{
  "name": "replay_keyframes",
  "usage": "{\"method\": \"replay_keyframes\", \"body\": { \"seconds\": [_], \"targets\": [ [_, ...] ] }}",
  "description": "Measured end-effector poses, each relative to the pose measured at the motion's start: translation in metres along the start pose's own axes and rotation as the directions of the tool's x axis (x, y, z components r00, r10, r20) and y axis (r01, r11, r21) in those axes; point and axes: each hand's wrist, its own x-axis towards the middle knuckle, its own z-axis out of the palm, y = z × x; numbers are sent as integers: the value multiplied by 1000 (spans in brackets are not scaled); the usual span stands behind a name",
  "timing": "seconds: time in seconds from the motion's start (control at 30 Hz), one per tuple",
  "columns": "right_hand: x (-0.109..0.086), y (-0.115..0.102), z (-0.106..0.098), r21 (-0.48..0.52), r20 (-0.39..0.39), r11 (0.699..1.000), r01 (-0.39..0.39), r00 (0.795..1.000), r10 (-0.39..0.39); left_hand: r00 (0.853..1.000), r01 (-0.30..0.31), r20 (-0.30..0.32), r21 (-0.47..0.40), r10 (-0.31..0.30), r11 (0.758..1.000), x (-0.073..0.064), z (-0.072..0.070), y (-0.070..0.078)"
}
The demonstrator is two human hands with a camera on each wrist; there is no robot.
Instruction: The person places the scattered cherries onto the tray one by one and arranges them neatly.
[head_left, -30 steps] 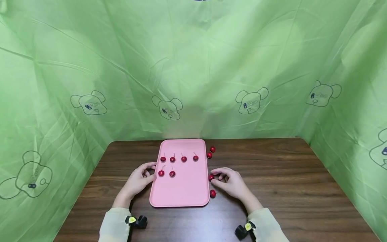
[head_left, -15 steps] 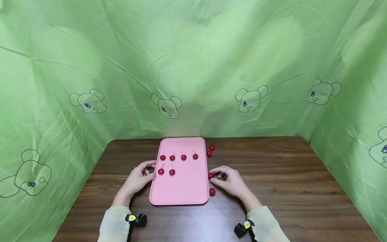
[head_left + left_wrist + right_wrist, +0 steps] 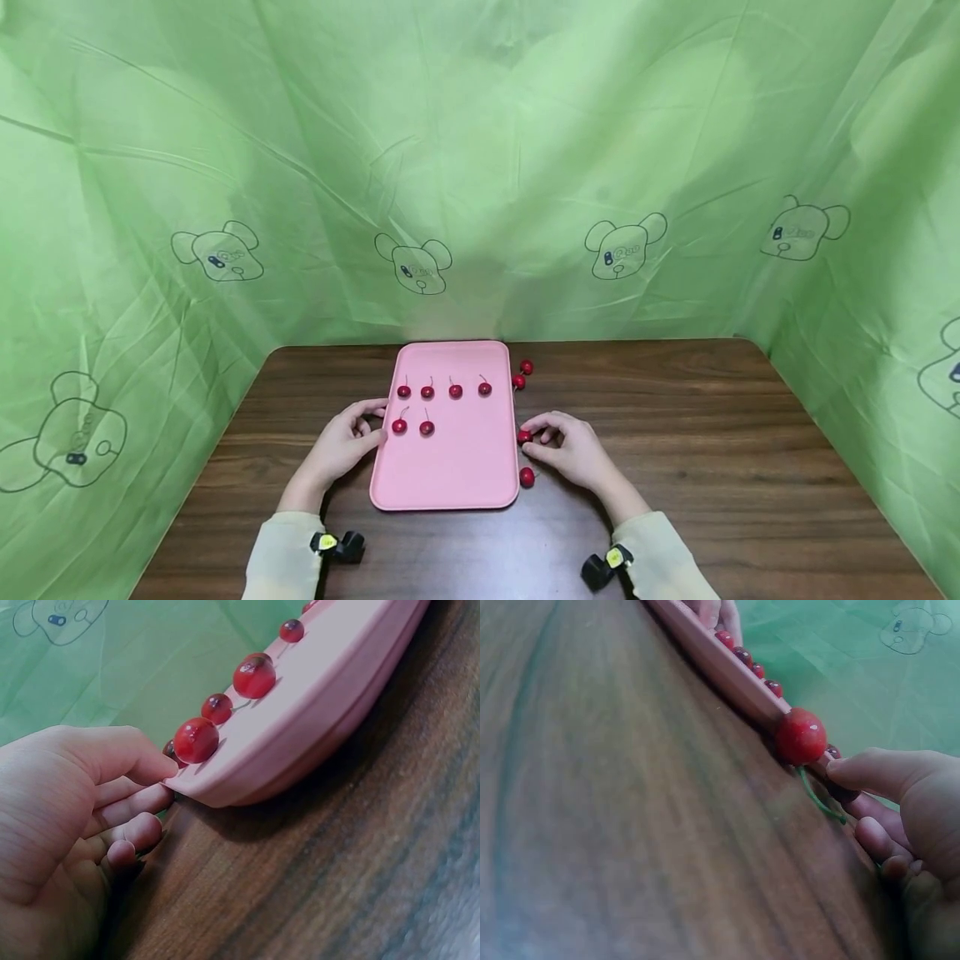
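A pink tray (image 3: 450,475) lies on the table, bearing two rows of red cherries with stems, among them a front-row cherry (image 3: 427,427). My left hand (image 3: 337,446) pinches the tray's left rim, thumb on top and fingers beneath in the left wrist view. Beside the right rim, my right hand (image 3: 573,450) pinches a cherry (image 3: 524,436) between thumb and fingers; it is partly covered in the right wrist view. Closer to me, another cherry (image 3: 801,736) with a green stem sits against the tray's outer side. Two more cherries (image 3: 519,382) lie near the tray's far right edge.
The brown wooden table (image 3: 712,450) reaches out on both sides of the tray. Green cloth (image 3: 480,167) with bear-face drawings hangs behind and along the sides. A small black camera (image 3: 597,572) is strapped at the right wrist.
Both hands keep their places, and the cherries on the tray stay where they were. The whole head view has shifted slightly.
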Motion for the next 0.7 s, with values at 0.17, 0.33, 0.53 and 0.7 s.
{"method": "replay_keyframes", "body": {
  "seconds": [0.17,0.33,0.53,0.7],
  "targets": [
    [0,-2,-5,98,6,993,-70,998,69,1000,-2,0,11,2,1000,0,0,2],
    [1,-4,-8,125,14,987,-103,995,102,1000,-4,-3,16,4,1000,1,0,3],
    [3,-4,-9,130,21,985,-113,994,111,1000,4,-6,19,-4,1000,1,-1,2],
    [3,-4,-9,157,17,981,-116,993,115,1000,2,-1,10,-2,1000,0,0,3]
  ]
}}
